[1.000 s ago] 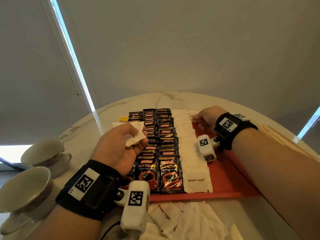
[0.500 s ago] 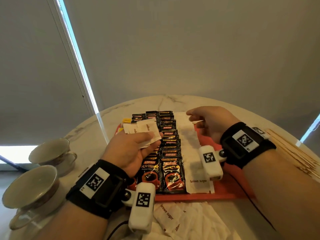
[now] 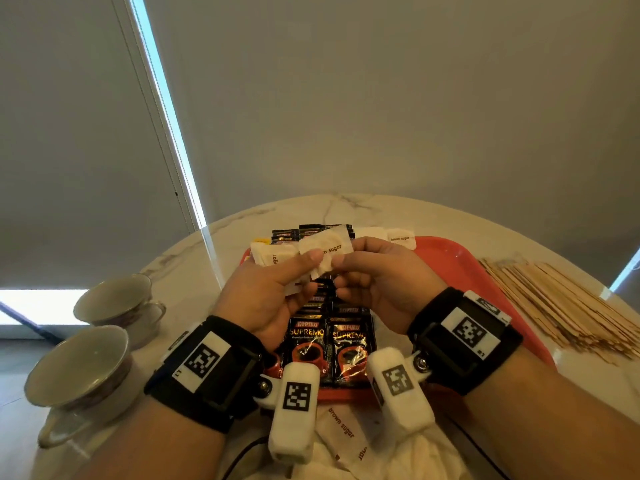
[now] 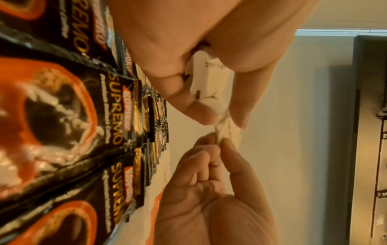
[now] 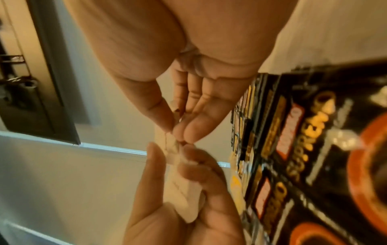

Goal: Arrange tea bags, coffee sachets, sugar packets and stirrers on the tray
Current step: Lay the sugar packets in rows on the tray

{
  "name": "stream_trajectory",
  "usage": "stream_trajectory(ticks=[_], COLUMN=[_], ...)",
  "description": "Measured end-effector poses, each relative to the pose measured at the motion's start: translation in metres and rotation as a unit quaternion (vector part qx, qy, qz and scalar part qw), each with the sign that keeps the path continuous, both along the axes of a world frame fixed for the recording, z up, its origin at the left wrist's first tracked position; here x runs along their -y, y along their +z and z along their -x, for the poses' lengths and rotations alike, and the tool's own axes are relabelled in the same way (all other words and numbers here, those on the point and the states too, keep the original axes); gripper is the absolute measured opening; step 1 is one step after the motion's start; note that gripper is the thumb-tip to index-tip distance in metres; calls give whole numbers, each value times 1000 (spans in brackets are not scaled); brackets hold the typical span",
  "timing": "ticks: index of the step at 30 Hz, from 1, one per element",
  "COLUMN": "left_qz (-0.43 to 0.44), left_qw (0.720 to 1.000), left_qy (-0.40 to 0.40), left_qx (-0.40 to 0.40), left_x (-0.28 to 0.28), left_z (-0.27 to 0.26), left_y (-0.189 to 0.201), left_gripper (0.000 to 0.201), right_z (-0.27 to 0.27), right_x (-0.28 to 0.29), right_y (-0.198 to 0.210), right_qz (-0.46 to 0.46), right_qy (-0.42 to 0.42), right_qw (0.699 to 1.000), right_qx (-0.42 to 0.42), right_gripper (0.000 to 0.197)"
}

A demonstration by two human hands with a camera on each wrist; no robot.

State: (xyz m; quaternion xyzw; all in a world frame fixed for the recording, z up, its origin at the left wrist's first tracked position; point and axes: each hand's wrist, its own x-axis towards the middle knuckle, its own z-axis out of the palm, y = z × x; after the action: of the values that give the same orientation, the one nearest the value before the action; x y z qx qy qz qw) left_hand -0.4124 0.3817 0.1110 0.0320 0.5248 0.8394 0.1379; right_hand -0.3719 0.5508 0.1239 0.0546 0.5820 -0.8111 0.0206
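Observation:
Above the red tray (image 3: 453, 261) my two hands meet. My left hand (image 3: 311, 263) grips a small stack of white brown sugar packets (image 3: 273, 256). My right hand (image 3: 341, 270) pinches the near corner of the top sugar packet (image 3: 327, 245) between thumb and fingers. The left wrist view shows the packets (image 4: 209, 79) in my left hand (image 4: 226, 119). In the right wrist view my right hand (image 5: 178, 131) pinches the packet corner, and the stack (image 5: 184, 190) lies in the left palm. Black coffee sachets (image 3: 329, 341) lie in two overlapping rows on the tray beneath the hands. Wooden stirrers (image 3: 554, 306) lie right of the tray.
Two teacups (image 3: 114, 299) (image 3: 76, 365) stand on the marble table (image 3: 194, 258) at the left. More brown sugar packets (image 3: 346, 434) lie loose on the table in front of the tray. Other sugar packets (image 3: 400, 237) sit at the tray's far edge. The tray's right part shows bare red.
My right hand came back from the far end of the sugar row to the left hand and took hold of the top packet. The left hand rose with its packets.

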Motion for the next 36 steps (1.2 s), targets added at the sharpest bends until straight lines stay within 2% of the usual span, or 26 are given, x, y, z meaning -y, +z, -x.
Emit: stream_trajectory(ticks=[4, 9, 14, 17, 21, 24, 26, 28, 31, 36], left_qz=[23, 38, 44, 32, 12, -14, -36, -56, -65, -59], left_qw=[1000, 999, 999, 998, 997, 997, 995, 994, 993, 993], left_qy=[-19, -7, 2, 9, 24, 26, 30, 32, 35, 40], left_qx=[-6, 15, 25, 47, 65, 73, 85, 91, 93, 96], left_x=[-1, 0, -1, -2, -2, -2, -1, 1, 1, 3], left_z=[-2, 1, -3, -2, 0, 0, 2, 5, 7, 11], left_y=[-2, -1, 0, 2, 4, 5, 4, 3, 2, 0], left_gripper=[43, 44, 37, 27, 29, 27, 29, 39, 43, 37], right_z=[-1, 1, -2, -1, 0, 9, 21, 35, 53, 68], right_x=[2, -7, -6, -5, -14, -35, -59, -88, -129, -145], right_y=[-2, 0, -4, -5, 1, 4, 1, -6, -20, -21], right_qz=[-9, -51, -132, -154, -167, -133, -109, -148, -246, -308], right_qy=[-2, -75, -21, -41, -55, -133, -218, -264, -257, -236], right_qw=[1000, 996, 990, 987, 984, 982, 969, 951, 925, 902], right_qx=[0, -10, -33, -38, -15, 3, 32, 66, 131, 191], right_gripper=[13, 16, 22, 16, 17, 20, 17, 16, 17, 14])
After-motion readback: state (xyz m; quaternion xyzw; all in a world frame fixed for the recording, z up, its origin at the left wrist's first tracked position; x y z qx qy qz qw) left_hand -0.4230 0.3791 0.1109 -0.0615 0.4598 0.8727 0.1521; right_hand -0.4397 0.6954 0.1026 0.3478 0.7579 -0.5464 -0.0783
